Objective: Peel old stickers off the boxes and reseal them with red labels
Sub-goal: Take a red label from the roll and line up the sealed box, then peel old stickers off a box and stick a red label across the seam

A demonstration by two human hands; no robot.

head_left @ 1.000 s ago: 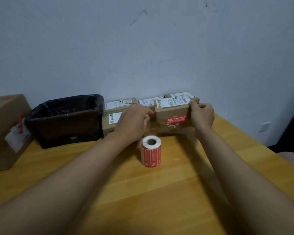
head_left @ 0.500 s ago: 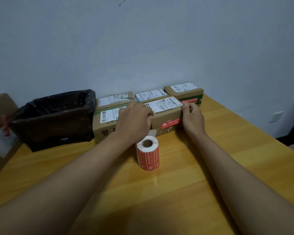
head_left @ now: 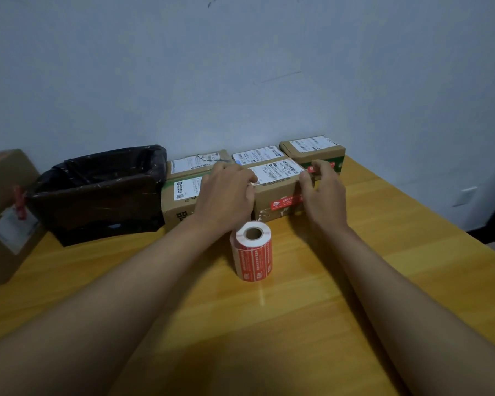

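Surface: wood table point(head_left: 412, 252) vs pale wall.
L hand point(head_left: 226, 192): fingers curled over near box point(head_left: 280, 192) left top edge, prob. steadying it.
R hand point(head_left: 322, 192): pinches red label point(head_left: 312, 169) at box's right top corner, likely mid-reseal.
Boxes: 5 small, far centre.
Label roll point(head_left: 252, 250): 1, near.
Bin point(head_left: 97, 192): 1, left.

Both forearms are bare from the bottom edge of the view up to the wrists, with no sleeve, cuff or glove showing on either. The left hand point(head_left: 226, 192) and the right hand point(head_left: 322, 192) carry no ring, watch or band that I can make out. The fingernails look short and unpainted.
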